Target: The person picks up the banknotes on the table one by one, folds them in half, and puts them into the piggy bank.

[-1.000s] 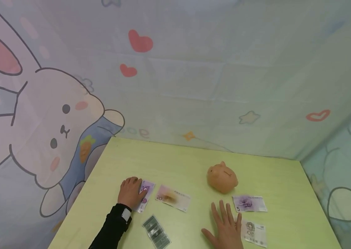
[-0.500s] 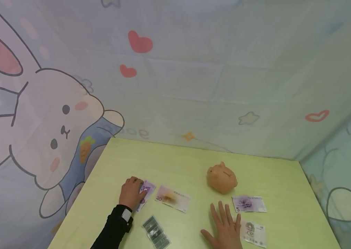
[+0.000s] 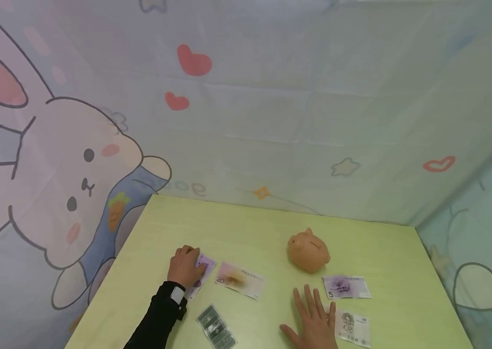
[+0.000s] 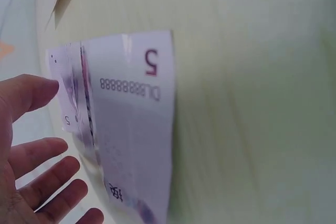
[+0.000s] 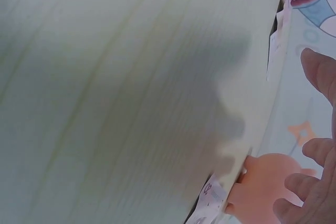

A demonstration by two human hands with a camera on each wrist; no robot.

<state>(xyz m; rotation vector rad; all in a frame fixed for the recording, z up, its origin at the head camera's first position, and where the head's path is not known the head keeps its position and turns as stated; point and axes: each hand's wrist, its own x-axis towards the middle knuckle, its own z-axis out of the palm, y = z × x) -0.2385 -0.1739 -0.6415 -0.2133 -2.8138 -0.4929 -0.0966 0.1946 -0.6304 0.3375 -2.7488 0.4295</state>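
Head view: the left hand [image 3: 184, 266] lies over the left-hand purple five note [image 3: 207, 270], thumb on the note, on the pale yellow-green table [image 3: 211, 223]; just to its right lies one pinkish twenty note [image 3: 240, 281], and nearer the person one dark green banknote [image 3: 217, 327]; the one orange piggy bank [image 3: 308, 251] stands farther back, well apart from the left hand; near it lies the right-hand purple five note [image 3: 346, 287], with one pale banknote [image 3: 353, 328] below, partly covered by the right hand [image 3: 313, 320], whose fingers are spread; that makes five banknotes in all, two of them fives, one piggy bank and two hands.

Left wrist view: the left-hand five note shows a crease across it and a row of eights; thumb and fingers stand apart, clamped on nothing, the thumb tip over the note's far part; whether it touches I cannot tell here.

Right wrist view: the right hand's fingers are apart, slightly bent, holding nothing; whether it rests on the table I cannot tell; a hand-like shadow falls across the tabletop.

The step in hand looks to be taking up or placing that left-hand five note; if lifting, the next move calls for thumb and fingertips to pinch its edge.
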